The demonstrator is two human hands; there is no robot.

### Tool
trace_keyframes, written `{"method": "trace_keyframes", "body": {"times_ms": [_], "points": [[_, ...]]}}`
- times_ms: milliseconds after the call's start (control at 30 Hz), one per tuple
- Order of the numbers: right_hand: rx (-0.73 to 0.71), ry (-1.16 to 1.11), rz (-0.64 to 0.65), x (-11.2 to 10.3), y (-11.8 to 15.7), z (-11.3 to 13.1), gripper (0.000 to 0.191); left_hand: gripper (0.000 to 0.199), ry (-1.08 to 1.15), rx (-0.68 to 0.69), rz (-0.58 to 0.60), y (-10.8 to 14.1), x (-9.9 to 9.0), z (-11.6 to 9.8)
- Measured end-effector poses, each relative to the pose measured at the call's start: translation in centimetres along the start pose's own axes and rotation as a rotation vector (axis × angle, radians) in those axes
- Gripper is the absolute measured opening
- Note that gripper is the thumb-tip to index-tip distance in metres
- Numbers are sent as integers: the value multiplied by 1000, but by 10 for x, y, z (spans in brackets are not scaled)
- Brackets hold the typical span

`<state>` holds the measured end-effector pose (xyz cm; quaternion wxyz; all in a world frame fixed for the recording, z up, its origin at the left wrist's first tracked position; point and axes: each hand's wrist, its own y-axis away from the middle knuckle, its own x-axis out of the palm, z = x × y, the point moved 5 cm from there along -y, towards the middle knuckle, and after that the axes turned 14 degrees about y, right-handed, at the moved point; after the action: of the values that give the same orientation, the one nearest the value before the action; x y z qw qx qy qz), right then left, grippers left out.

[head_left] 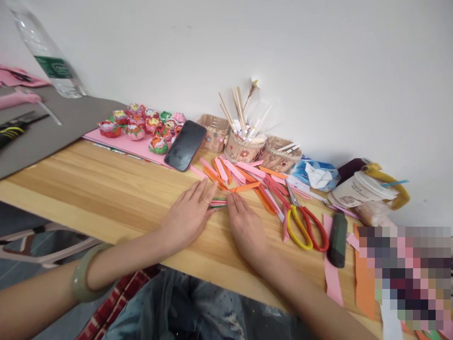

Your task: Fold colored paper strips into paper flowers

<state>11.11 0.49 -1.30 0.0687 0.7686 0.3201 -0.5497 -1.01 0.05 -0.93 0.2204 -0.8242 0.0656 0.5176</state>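
Between my hands lies a small bundle of thin coloured paper strips [218,203], green, red and white, flat on the wooden table [116,189]. My left hand [187,217] rests palm down over the bundle's left end, its fingers pressed together. Over the right end lies my right hand [247,226], fingers also together and pointing away from me. Both hands hide parts of the bundle. Just beyond the fingertips are folded pink and orange paper strips [244,186] in a loose pile. Scissors [300,219] with yellow and red handles lie right of my right hand.
A black phone [186,145] leans near folded paper flowers [135,132] on pink paper. Decorated baskets [244,147], one holding sticks, stand by the wall. At right are a dark green glue stick [338,241] and a paper cup [361,190]. A bottle [53,61] stands at far left.
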Motion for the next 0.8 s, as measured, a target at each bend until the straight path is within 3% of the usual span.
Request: {"method": "trace_keyframes", "body": {"times_ms": [100,200,433,567,800], "points": [[-3,31,-5,-1,0,0,44,30,141,140,-45,0,-8,4],[-13,47,-15,-2,0,0,44,24,296,103,-86,-5,-16,16],[-33,76,-40,-2,2,-1,45,16,534,-195,111,-28,-8,38],[-53,87,-46,-2,3,-2,47,20,697,-175,232,-34,-1,43],[-60,47,-29,-2,3,-2,48,22,631,-137,268,-37,-1,42]]}}
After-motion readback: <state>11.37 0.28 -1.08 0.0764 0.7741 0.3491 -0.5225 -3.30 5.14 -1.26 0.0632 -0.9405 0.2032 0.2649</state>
